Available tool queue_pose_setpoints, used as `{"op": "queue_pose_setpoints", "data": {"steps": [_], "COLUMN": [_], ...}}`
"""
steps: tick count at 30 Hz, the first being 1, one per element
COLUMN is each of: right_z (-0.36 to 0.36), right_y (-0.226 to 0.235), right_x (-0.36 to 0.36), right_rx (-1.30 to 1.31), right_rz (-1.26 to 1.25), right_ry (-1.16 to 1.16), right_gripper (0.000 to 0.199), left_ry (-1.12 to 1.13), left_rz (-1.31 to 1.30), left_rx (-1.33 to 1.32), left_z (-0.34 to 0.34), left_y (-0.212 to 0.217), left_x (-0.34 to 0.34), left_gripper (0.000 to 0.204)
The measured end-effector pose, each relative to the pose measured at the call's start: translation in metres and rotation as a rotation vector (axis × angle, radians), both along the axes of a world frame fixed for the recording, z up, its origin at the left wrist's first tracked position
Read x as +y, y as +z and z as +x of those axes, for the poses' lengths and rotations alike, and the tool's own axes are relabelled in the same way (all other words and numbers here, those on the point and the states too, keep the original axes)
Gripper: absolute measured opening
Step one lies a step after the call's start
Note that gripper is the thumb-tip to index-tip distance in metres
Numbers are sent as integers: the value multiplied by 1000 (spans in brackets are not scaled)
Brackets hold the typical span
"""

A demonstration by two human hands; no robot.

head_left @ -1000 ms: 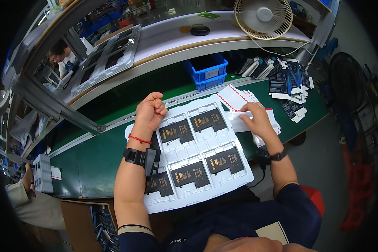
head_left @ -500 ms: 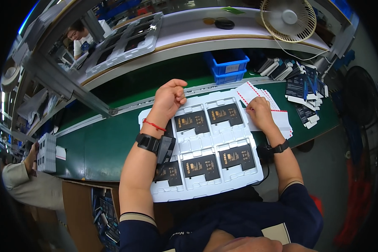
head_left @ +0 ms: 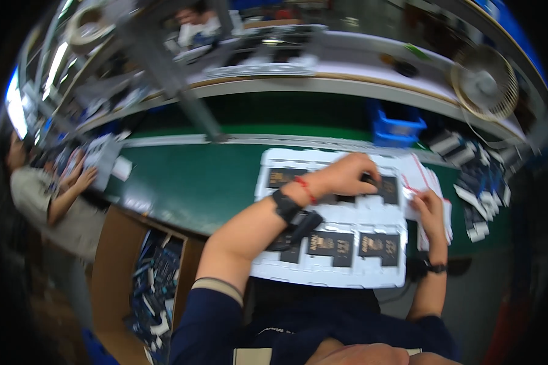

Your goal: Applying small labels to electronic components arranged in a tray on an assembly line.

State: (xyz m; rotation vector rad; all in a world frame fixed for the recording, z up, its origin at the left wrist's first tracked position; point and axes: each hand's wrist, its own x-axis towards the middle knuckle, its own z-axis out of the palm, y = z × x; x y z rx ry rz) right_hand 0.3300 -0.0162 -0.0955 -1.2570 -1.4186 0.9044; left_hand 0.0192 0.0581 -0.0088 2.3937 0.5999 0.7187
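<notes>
My left hand [head_left: 347,173] has moved right since a second ago, from the white tray's [head_left: 329,277] far-left corner to its far-right pocket, where the fingers curl down on a dark module [head_left: 388,188]; whether they actually pinch it I cannot tell. My right hand [head_left: 429,210] has slid down the stack of white sheets with red stripes [head_left: 423,176] beside the tray on the green counter [head_left: 195,182] and lies flat and released. I judge the work has moved 1 pocket over.
</notes>
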Motion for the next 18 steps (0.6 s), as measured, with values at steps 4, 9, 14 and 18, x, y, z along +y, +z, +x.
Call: {"op": "queue_pose_setpoints", "data": {"steps": [4, 9, 14, 18], "right_z": [3, 12, 33, 25], "right_y": [-1, -43, -63, -57], "right_x": [-16, -20, -16, -16], "right_rx": [172, 528, 655, 583], "right_rz": [-78, -108, -97, -109], "right_ry": [-109, -38, -17, 6], "right_gripper": [11, 10, 12, 9], "left_ry": [46, 57, 111, 113], "left_rz": [-86, -164, -196, -240], "left_rx": [-86, -132, -94, -91], "left_z": [3, 3, 10, 7], "left_y": [-7, -13, -12, -8], "left_x": [-2, -2, -2, -2], "left_gripper": [18, 15, 11, 9]}}
